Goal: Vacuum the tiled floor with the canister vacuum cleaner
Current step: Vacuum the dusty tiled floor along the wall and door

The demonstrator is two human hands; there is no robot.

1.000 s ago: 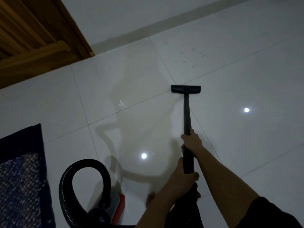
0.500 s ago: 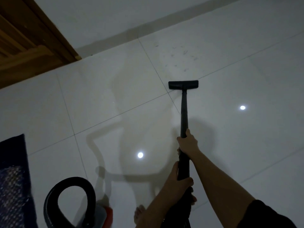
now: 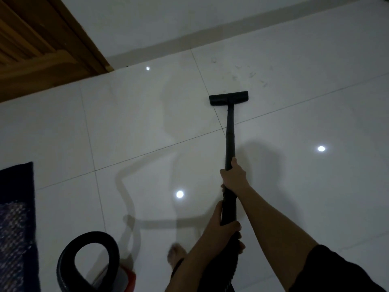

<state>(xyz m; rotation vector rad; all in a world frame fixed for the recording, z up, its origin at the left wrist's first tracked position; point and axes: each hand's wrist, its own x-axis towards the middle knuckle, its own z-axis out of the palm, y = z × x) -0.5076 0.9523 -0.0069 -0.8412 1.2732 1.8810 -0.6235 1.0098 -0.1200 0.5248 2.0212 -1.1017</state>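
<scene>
Canister vacuum cleaner (image 3: 126,279) stands on the tiled floor (image 3: 126,123) at the bottom left of the view, and only a grey and red part of its body shows. Its thick black hose (image 3: 65,260) makes a loop just above this body. The black wand (image 3: 230,133) reaches forward from the person and ends in the flat floor nozzle (image 3: 228,98), which lies on the tiles just beyond a crossing of grout lines.

The right hand (image 3: 233,175) holds the wand at the higher place, with its fingers closed around the tube and the thumb lying along it. The left hand (image 3: 223,224) grips lower, where the wand meets the ribbed hose, and its fingers (image 3: 232,226) are wrapped tight around it. A black sleeve (image 3: 336,270) covers the right upper arm. A bare foot (image 3: 175,255) is on the floor beside the left forearm.

Some dark specks of dirt (image 3: 250,74) lie on the tile beyond the nozzle, near the wall (image 3: 168,22). A wooden door (image 3: 31,39) fills the top left corner, and a dark patterned rug (image 3: 14,218) lies at the left edge. Round light reflections (image 3: 179,194) shine on the glossy tiles.
</scene>
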